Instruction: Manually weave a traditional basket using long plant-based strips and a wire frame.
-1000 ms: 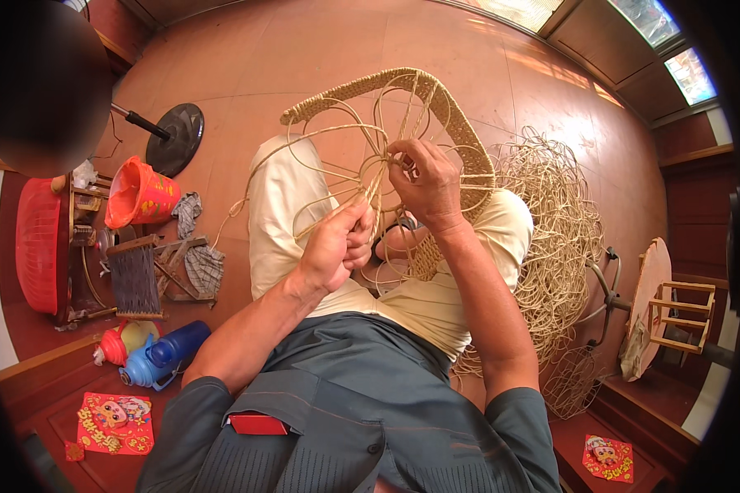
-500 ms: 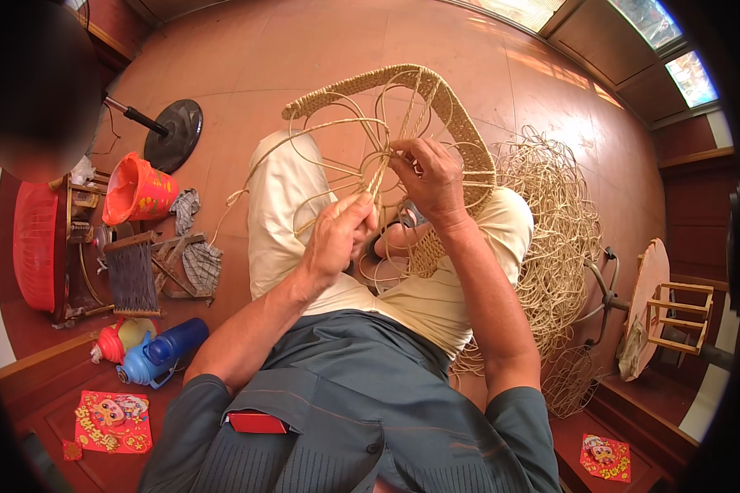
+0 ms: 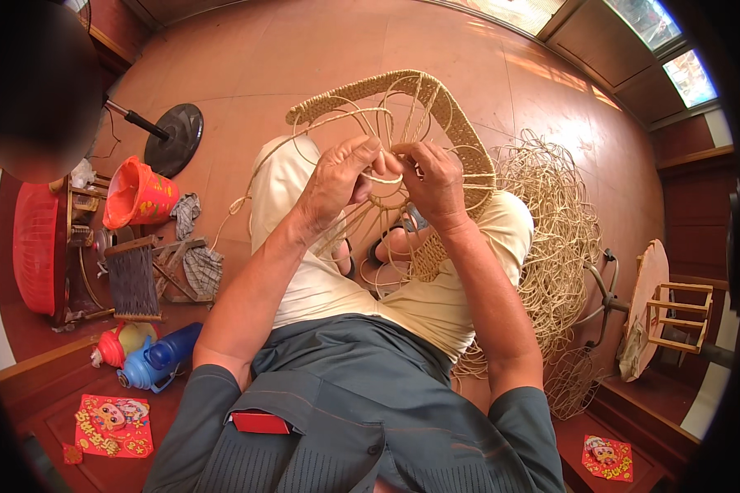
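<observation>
A half-made straw weaving [image 3: 462,129] rests over my knees, a thick braided band curving round looped cords that meet in a ring at the middle. At that ring, my left hand [image 3: 343,179] pinches a straw cord [image 3: 380,177] between thumb and fingers. Close on its right, my right hand [image 3: 430,174] has its fingertips pressed together on the same cord, just above the ring. The fingertips of both hands nearly meet and partly cover the cord. From the left, a long end of cord with a small knot [image 3: 237,205] trails past my knee.
A big heap of loose straw cord [image 3: 555,238] lies on the floor by my right leg. Left are a red bucket [image 3: 142,193], a folding stool [image 3: 136,279], a blue flask [image 3: 177,345] and a round black stand base [image 3: 175,140]. A round wooden board [image 3: 645,304] leans at right.
My left hand has moved up from below the ring to beside my right hand, and a cord loop now spans between them. My right hand stays almost in place.
</observation>
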The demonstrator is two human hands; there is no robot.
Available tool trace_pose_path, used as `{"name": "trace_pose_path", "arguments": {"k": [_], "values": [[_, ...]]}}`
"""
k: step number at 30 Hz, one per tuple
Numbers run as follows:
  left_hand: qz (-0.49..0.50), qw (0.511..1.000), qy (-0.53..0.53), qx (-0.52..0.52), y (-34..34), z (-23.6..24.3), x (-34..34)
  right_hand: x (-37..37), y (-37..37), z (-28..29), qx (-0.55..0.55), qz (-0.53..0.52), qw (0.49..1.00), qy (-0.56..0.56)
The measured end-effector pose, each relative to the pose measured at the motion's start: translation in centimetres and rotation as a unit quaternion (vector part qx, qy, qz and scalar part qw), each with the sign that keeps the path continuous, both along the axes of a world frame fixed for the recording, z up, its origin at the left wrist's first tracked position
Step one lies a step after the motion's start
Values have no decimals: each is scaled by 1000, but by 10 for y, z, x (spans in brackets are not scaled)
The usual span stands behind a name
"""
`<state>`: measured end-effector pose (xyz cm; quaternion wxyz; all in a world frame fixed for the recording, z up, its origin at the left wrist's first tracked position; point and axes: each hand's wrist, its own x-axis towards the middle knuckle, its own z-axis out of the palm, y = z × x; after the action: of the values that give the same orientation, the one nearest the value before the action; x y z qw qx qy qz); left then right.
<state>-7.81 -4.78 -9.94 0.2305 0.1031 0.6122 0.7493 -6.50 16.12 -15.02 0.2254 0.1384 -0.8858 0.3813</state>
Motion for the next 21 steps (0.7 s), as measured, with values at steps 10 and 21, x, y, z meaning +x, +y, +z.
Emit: {"name": "trace_pose_path", "arguments": {"k": [10,21], "values": [[89,993,-43,-63,15,-26,23,0,2,-2,-15,29,999,18],[57,997,-60,12,5,-18,28,1,6,5,-25,53,998,5]]}}
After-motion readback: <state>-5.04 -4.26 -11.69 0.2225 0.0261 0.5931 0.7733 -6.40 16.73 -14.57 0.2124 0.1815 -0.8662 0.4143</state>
